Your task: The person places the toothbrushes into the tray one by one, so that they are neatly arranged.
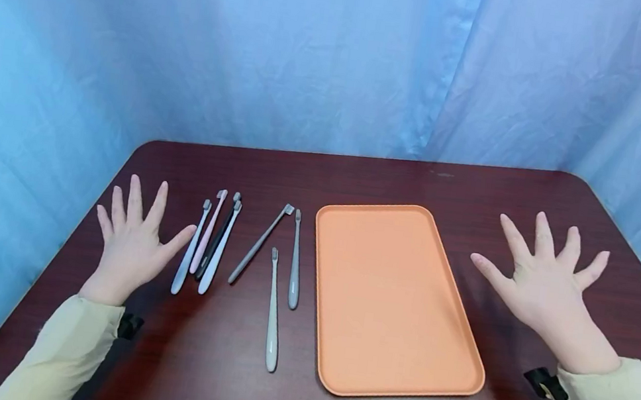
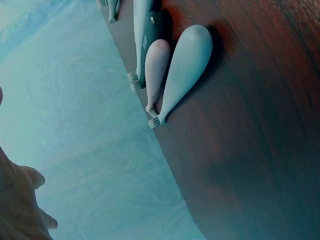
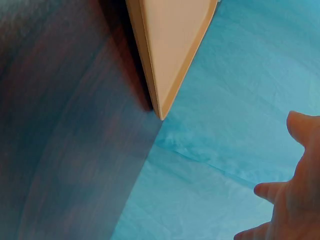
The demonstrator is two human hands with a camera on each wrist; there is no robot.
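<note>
Left hand splayed, holding nothing, thumb just beside toothbrushes. Right hand splayed, holding nothing, apart from orange tray. Bare table behind tray. Left wrist view alone shows bristle ends; right wrist view shows tray corner.

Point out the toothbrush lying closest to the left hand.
The pale blue-grey toothbrush, leftmost of the group, right beside the left hand's thumb; the pink, dark and grey ones lie farther right.
</note>
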